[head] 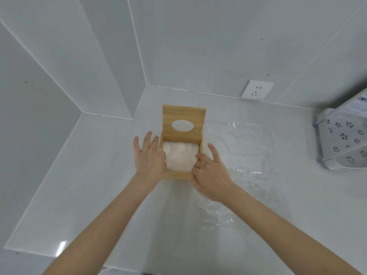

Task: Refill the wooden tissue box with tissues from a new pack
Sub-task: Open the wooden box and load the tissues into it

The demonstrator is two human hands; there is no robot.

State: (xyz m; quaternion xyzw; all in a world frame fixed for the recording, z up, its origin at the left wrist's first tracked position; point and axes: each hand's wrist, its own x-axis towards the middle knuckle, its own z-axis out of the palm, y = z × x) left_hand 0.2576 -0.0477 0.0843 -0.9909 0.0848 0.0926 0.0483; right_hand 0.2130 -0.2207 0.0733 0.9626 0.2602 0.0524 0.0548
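Observation:
The wooden tissue box (pixel 176 175) stands on the white counter near the corner, its hinged lid (pixel 183 116) with an oval hole raised upright at the back. White tissues (pixel 179 155) fill the inside. My left hand (pixel 149 157) lies flat against the box's left side with fingers spread, its thumb at the rim. My right hand (pixel 208 173) rests on the box's right front corner, fingers curled over the rim and touching the tissues, index finger pointing up along the right wall. The clear empty plastic wrapper (pixel 244 155) lies flat to the right of the box.
A white perforated rack (pixel 343 139) stands at the right edge of the counter. A wall socket (pixel 257 90) sits on the back wall above the counter. Tiled walls close in the counter's left and back sides.

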